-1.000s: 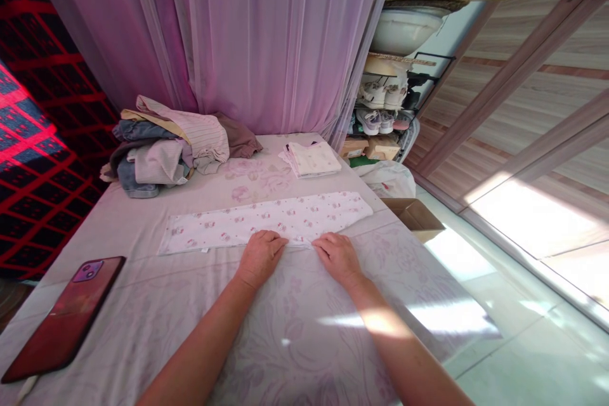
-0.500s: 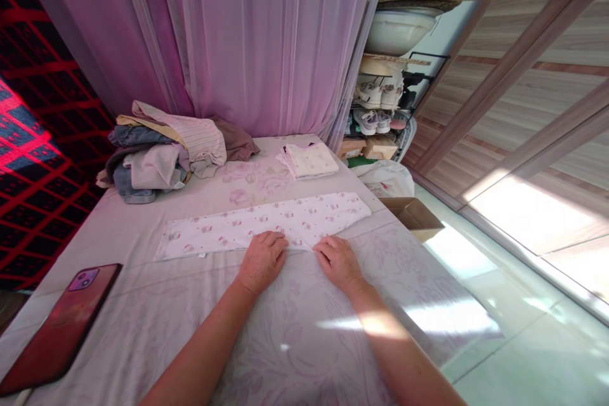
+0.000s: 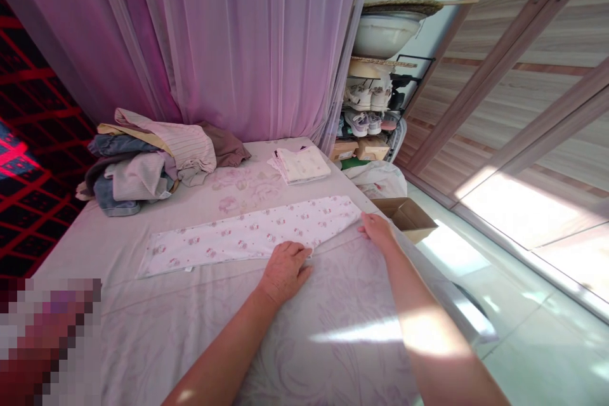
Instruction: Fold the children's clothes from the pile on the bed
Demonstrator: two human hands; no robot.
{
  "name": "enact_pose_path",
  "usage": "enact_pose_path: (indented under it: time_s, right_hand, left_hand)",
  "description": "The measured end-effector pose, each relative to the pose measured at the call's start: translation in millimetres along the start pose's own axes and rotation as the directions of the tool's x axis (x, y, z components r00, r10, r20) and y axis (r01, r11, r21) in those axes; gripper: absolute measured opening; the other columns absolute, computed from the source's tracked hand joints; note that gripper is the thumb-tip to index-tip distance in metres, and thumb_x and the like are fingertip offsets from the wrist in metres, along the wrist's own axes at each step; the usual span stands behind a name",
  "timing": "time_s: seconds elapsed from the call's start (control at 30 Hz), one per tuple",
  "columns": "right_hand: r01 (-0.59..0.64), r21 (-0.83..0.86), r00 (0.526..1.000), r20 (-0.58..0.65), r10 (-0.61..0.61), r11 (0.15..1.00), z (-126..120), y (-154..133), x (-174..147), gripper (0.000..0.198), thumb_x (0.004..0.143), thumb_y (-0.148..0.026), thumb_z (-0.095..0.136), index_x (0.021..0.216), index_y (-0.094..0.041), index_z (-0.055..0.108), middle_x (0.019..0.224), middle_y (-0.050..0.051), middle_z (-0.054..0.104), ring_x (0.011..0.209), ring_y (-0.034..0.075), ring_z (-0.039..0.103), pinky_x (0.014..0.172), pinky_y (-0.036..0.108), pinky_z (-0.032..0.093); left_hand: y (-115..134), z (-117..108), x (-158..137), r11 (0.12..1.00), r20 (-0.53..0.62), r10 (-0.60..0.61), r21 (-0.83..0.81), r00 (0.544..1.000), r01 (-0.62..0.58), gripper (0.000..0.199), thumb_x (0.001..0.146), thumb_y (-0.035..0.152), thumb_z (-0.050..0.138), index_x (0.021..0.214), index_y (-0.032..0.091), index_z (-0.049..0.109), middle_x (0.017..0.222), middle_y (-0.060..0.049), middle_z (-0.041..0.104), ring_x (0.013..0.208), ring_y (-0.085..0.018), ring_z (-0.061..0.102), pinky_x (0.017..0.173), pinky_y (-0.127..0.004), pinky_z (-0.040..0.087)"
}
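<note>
White pants with small pinkish-red prints (image 3: 223, 238) lie folded lengthwise into a long strip on the bed (image 3: 190, 323). My left hand (image 3: 285, 269) rests on their near edge at the corner where they taper, fingers laid on the cloth and thumb apart. At the narrower right end, my right hand (image 3: 378, 231) has its fingertips closed on the edge of the pants. A small tag shows along the near edge.
A heap of clothes (image 3: 143, 165) sits at the back left, and a small folded stack (image 3: 304, 165) at the back right. Beyond the bed's right side are a cardboard box (image 3: 409, 216) and a shoe rack (image 3: 366, 104). A purple curtain (image 3: 238, 44) hangs behind.
My right hand has moved right along the pants from the near-edge corner to their right end. My left hand has shifted right to that corner. The view has turned slightly.
</note>
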State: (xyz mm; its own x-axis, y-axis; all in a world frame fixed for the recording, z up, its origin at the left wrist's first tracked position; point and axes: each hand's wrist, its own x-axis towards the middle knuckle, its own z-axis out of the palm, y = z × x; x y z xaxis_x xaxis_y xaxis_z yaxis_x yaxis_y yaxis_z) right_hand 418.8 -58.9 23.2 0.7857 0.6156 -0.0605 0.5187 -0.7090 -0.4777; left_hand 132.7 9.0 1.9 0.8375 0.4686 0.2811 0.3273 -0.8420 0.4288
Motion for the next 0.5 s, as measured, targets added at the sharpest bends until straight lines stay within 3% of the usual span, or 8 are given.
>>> enact_pose_path:
  time_s: [0.1, 0.23, 0.37, 0.5]
  right_hand:
    - [-0.043, 0.097, 0.995, 0.096, 0.033, 0.994, 0.2, -7.5, 18.8, 0.041, 0.09, -0.046, 0.042, 0.096, -0.015, 0.068, 0.07, 0.006, 0.071, 0.059, 0.016, 0.064, 0.055, 0.026, 0.045]
    - [-0.043, 0.139, 0.997, 0.07, 0.033, 0.989, 2.1, -15.5, 25.2, 0.035, 0.083, -0.045, 0.054, 0.095, -0.014, 0.067, 0.069, 0.006, 0.07, 0.065, 0.018, 0.064, 0.059, 0.026, 0.044]
    - [0.007, 0.021, 0.997, -0.083, -0.005, 1.0, 7.0, -14.2, 20.4, 0.038, 0.083, -0.04, 0.055, 0.111, -0.016, 0.063, 0.09, 0.01, 0.071, 0.086, 0.025, 0.063, 0.075, 0.033, 0.045]
    - [0.058, -0.072, 0.986, -0.153, -0.069, 0.996, 16.5, -14.8, 11.1, 0.051, 0.085, -0.036, 0.05, 0.132, -0.017, 0.051, 0.116, 0.014, 0.063, 0.103, 0.029, 0.059, 0.085, 0.038, 0.044]
  left_hand:
    - [0.3, 0.9, -1.1, 1.0, -0.006, -0.015, -0.004, 1.0, 0.015, 0.035, 0.085, 0.03, 0.06, 0.119, 0.023, 0.063, 0.115, -0.007, 0.064, 0.107, -0.024, 0.054, 0.097, -0.042, 0.042]
    - [-0.7, 2.3, -2.6, 1.0, 0.012, -0.012, -0.015, 1.0, 0.013, 0.034, 0.085, 0.029, 0.06, 0.119, 0.023, 0.062, 0.127, -0.005, 0.062, 0.121, -0.026, 0.049, 0.105, -0.045, 0.037]
    - [-1.4, 2.5, -2.8, 1.0, 0.032, -0.022, -0.016, 0.999, 0.023, 0.033, 0.085, 0.029, 0.059, 0.118, 0.023, 0.063, 0.13, -0.005, 0.061, 0.126, -0.027, 0.047, 0.109, -0.048, 0.033]
    - [0.4, 0.7, -2.9, 0.998, 0.058, -0.052, -0.023, 0.997, 0.054, 0.033, 0.086, 0.029, 0.058, 0.118, 0.024, 0.063, 0.131, -0.005, 0.061, 0.127, -0.027, 0.047, 0.111, -0.051, 0.029]
